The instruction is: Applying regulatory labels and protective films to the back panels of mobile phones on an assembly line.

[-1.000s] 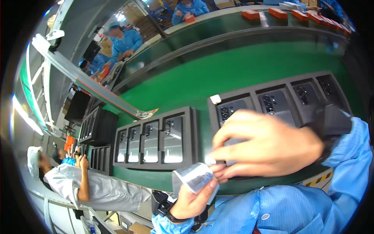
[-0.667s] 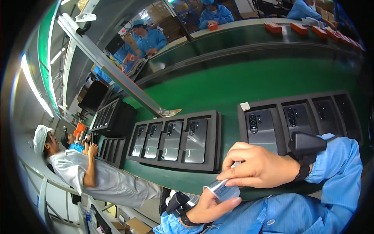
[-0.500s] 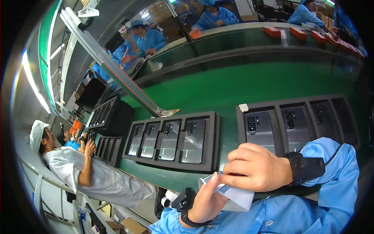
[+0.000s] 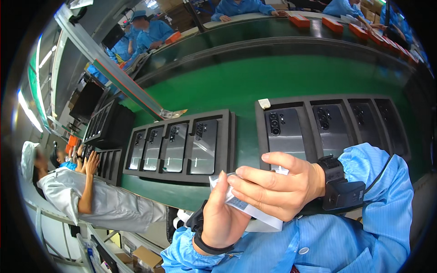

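Observation:
A white strip of printed labels (image 4: pixel 243 205) hangs from my left hand (image 4: pixel 221 225), pinched near its top between the thumb and the fingers. My right hand (image 4: pixel 284 186) reaches across from the right, its middle and ring fingertips pressing on the strip beside my left thumb. Its index finger is raised and apart from the others. A small white piece (image 4: pixel 281 170) shows in the gap below that finger; whether it is a loose label or part of the strip I cannot tell. Behind my hands, a dark foam tray (image 4: pixel 261 136) holds several dark phones (image 4: pixel 284 129), camera side up.
A second foam tray (image 4: pixel 225 150) with several phones lies to the left on the green table (image 4: pixel 200 91). Stacked black trays (image 4: pixel 109 123) stand farther left, beside a person in white (image 4: pixel 91 191). A metal post (image 4: pixel 118 77) rises from the table. Orange boxes (image 4: pixel 332 25) line the far bench.
The view has shifted, so trays and hands appear higher and farther left. My right hand's fingers have spread, the index lifting away, and a small white piece now shows beneath it.

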